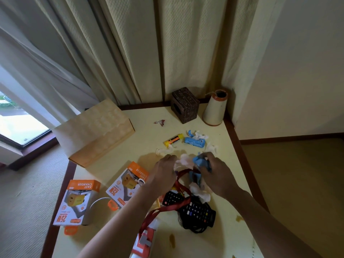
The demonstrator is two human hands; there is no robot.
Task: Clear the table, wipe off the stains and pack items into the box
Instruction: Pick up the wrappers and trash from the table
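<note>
My right hand (pixel 216 174) is closed around crumpled blue wrappers (pixel 200 162) mixed with white tissue. My left hand (pixel 163 172) pinches a wad of white tissue (pixel 183 162) just left of it. Both hands hover over the middle of the pale yellow table (pixel 149 138). Beneath them lie more tissue (pixel 201 192), a red lanyard (pixel 184 202) and two black remotes (pixel 197 211). Farther back rest a blue wrapper (pixel 194 142) and a yellow glue stick (pixel 173 140). A cardboard box (pixel 95 133) stands at the table's left rear.
Two orange fast-charger boxes (pixel 78 202) (pixel 126 181) lie at the left front. A dark tissue box (pixel 184 105) and a cream thread cone (pixel 216 108) stand at the back by the curtain. Brown stains (pixel 172 239) (pixel 239 218) mark the near table. A small red scrap (pixel 160 122) lies mid-back.
</note>
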